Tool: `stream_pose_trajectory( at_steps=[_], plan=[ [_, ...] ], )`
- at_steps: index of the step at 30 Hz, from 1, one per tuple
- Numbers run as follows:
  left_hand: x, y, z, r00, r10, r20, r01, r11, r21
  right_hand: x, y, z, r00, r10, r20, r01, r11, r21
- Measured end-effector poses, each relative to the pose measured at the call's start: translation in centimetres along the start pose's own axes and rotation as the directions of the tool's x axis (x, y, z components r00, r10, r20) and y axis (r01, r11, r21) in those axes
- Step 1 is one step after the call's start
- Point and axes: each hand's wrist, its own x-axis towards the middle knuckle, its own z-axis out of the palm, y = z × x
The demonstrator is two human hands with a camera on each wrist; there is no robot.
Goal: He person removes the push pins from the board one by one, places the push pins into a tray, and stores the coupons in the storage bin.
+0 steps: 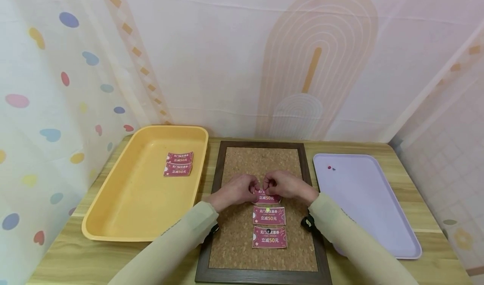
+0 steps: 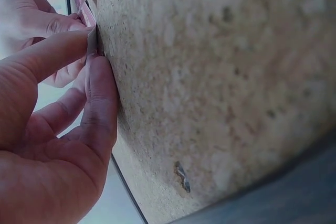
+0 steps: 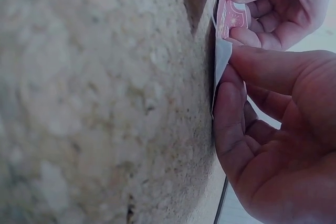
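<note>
A pink coupon (image 1: 268,199) lies over the cork board (image 1: 230,251), and both hands are at its upper edge. My left hand (image 1: 237,189) pinches its left side between thumb and finger. Opposite, my right hand (image 1: 286,184) pinches its right side, where the right wrist view shows a pale turned-up edge (image 3: 223,56). Below lie a middle coupon (image 1: 270,219) with a yellow pushpin (image 1: 267,210) at its top and a bottom coupon (image 1: 270,241) with a black pushpin (image 1: 268,231). Fingers hide the held coupon's upper corners.
On the left stands a yellow tray (image 1: 124,209) holding two overlapping coupons (image 1: 179,164). To the right, a purple tray (image 1: 372,209) carries a red pushpin (image 1: 329,167) and a small dark one (image 1: 334,169). A dark frame (image 1: 261,276) borders the board.
</note>
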Motion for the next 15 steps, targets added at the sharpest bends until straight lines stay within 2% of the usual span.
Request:
stream_pose_trajectory(
  at_steps=[15],
  plan=[
    [0.1, -0.14, 0.01, 1.0, 0.003, 0.003, -0.003, 1.0, -0.015, 0.07, 0.31, -0.07, 1.0, -0.013, 0.016, 0.013, 1.0, 0.022]
  ],
)
